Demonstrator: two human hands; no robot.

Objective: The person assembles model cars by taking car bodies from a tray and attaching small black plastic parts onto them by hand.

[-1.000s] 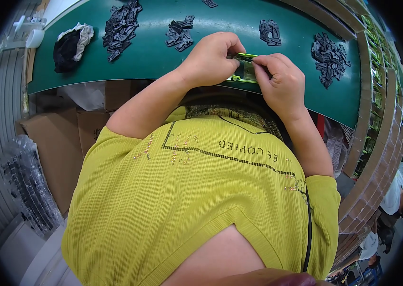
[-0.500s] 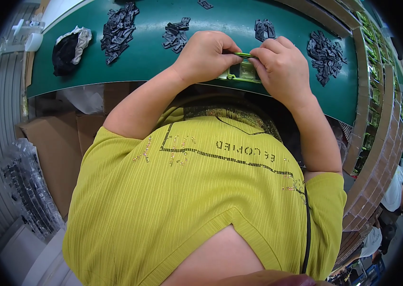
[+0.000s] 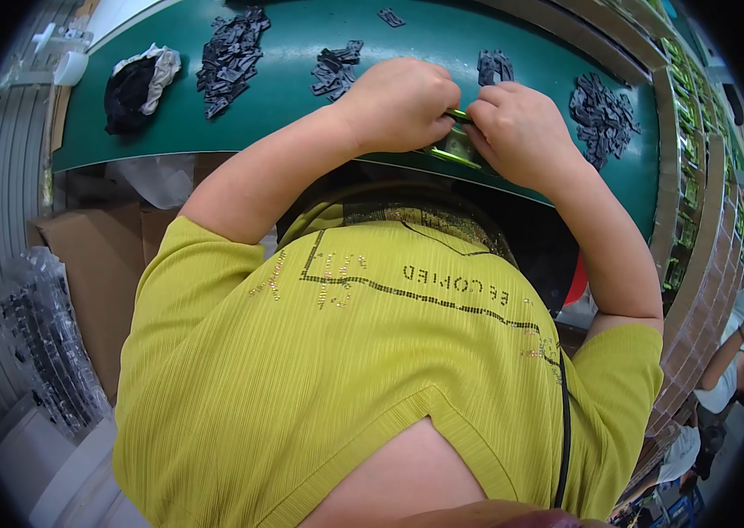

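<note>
with left hand and right hand both pinching the green frame at the bench's near edge, even, gentle thumb pressure should best avoid twisting it.

I'm viewing a ribbed yellow-green short-sleeved top.
Dark studs are lining it; a black cord, perhaps a cable, is running down its right.

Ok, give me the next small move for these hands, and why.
Probably shift the green piece slightly farther over the table before loosening either grip: the left hand and right hand both pinch it, and it appears close to the table's near edge.
</note>
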